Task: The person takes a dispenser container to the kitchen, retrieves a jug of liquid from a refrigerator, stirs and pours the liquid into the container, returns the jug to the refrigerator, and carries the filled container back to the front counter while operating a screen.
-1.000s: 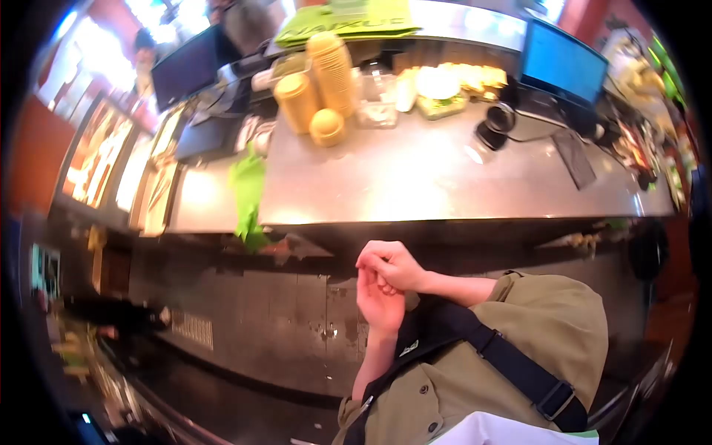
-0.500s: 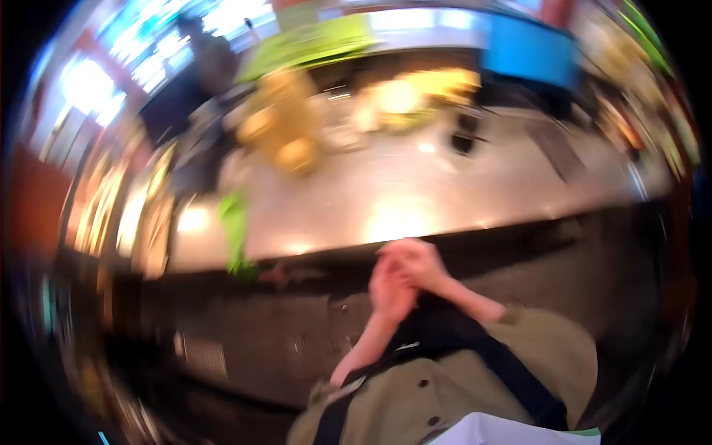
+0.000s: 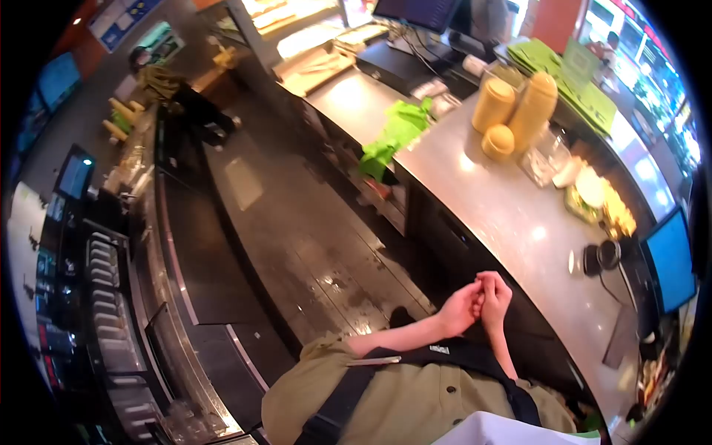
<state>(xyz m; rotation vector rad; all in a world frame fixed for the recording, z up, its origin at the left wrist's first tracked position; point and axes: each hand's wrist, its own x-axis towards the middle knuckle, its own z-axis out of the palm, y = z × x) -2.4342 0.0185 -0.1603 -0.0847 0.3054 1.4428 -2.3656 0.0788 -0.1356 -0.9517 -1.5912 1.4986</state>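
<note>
My left hand [image 3: 460, 310] and my right hand [image 3: 495, 298] are pressed together in front of my chest, fingers curled against each other. Both are closed, and no object shows between them. They hover beside the dark front of the metal counter [image 3: 512, 222]. On that counter are stacked yellow cups [image 3: 535, 107], a clear plastic container [image 3: 546, 157] and a black round device [image 3: 599, 257]. A green cloth or bag [image 3: 397, 137] hangs over the counter's inner corner.
Another person [image 3: 174, 93] stands at the far end of the aisle. Its tiled floor [image 3: 297, 237] has wet patches. A second worktop [image 3: 174, 297] runs along the left. Monitors [image 3: 671, 259] and a lit display case [image 3: 297, 22] border the main counter.
The view has swung left, bringing the aisle, the left worktop and the other person into sight. The counter now lies to the right. My hands stay together.
</note>
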